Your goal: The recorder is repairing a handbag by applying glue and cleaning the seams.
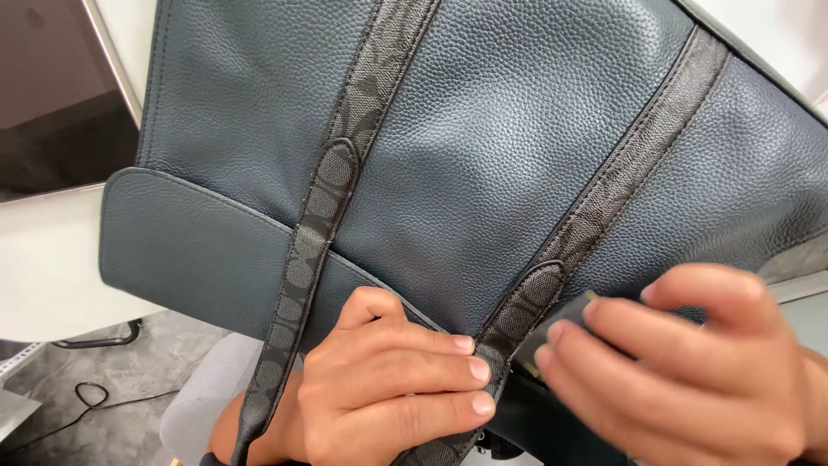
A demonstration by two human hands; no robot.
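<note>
There is one bag, made of dark blue grained leather. On it run two patterned grey straps, one on the left and one on the right (both pass down toward the lower edge). There are two hands: one left hand and one right hand. Between the fingers of the right hand there is one small dark card, only partly visible. Under the bag lies one white table. On the grey floor there is one black cable.
</note>
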